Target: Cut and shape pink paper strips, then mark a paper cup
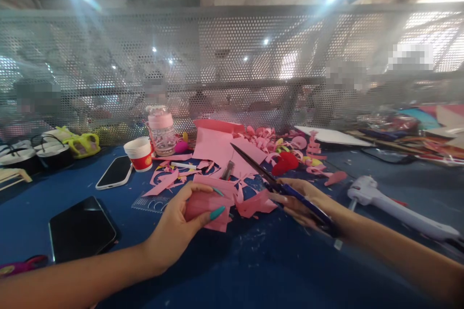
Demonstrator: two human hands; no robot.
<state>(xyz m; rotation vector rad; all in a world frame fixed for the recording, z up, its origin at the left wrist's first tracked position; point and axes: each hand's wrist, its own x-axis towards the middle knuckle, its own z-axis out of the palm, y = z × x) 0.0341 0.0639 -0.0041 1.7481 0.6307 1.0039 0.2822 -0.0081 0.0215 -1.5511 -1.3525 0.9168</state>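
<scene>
My left hand [173, 232] pinches a folded or stacked piece of pink paper [214, 194] between thumb and fingers, just above the blue table [253, 270]. In my right hand [308, 195] is a pair of dark scissors [255, 166] with blue handles. Its long blades look closed and point up and to the left, apart from the held paper. Beneath them lies a crumpled pink scrap [256, 204]. Behind the hands are larger pink sheets [210, 144], and a small dark tool [228, 171] rests near them.
A heap of pink cuttings [263, 136] and a red piece [285, 163] lie at the back. To the left are two phones [82, 228], a paper cup [140, 154], a bottle [161, 133] and a clear ruler [149, 203]. A white glue gun [402, 212] lies right, before a perforated metal screen [232, 63].
</scene>
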